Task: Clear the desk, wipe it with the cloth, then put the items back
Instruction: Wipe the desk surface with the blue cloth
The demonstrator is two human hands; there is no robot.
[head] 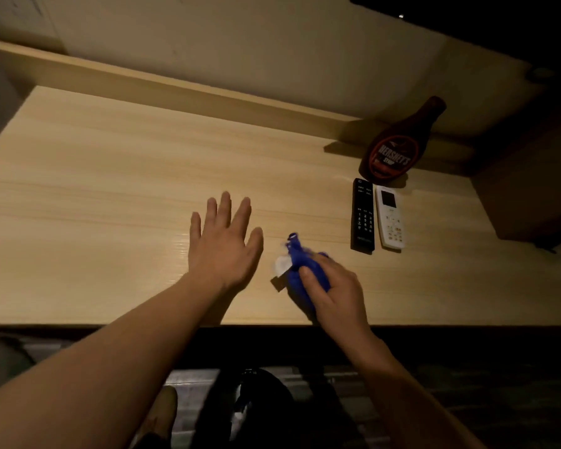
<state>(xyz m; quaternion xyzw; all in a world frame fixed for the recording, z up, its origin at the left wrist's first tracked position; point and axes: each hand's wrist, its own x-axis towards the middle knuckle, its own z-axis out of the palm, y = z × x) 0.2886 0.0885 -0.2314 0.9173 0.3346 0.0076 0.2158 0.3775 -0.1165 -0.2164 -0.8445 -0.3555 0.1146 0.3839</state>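
Observation:
My right hand [336, 286] grips a blue object [300, 267] with a white tag, low over the light wooden desk [110, 176] near its front edge; blur keeps me from telling exactly what it is. My left hand [222, 244] hovers flat just left of it, fingers spread, holding nothing. At the desk's right stand a brown Hershey's syrup bottle [399, 144], a black remote [363, 215] and a white remote [390, 217], the two remotes lying side by side in front of the bottle.
A raised wooden ledge [175, 89] runs along the back of the desk under the pale wall. A dark wooden unit [531, 176] borders the desk on the right. Below the front edge I see dark floor and my legs.

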